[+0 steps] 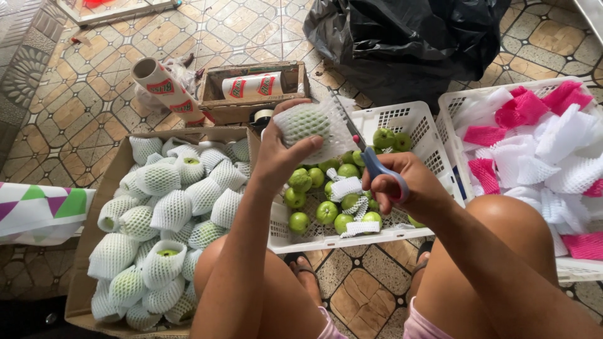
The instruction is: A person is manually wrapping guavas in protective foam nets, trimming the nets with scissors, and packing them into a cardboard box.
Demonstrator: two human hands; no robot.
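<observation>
My left hand [278, 157] holds up a green fruit wrapped in a white foam net sleeve [306, 125] above the crates. My right hand [402, 182] grips blue-handled scissors [377, 166], whose blades reach up to the right edge of the net. Below both hands a white plastic crate [411, 119] holds several bare green fruits [326, 212] and a few strips of cut net. A cardboard box [113, 172] at the left is full of fruits wrapped in white nets [169, 210].
A white crate [452, 110] at the right holds white and pink foam nets [534, 138]. A black plastic bag [408, 37] lies at the back. A small wooden box [217, 103] with paper rolls stands behind the carton. Patterned cloth [38, 210] lies at far left. My knees and sandalled feet are below.
</observation>
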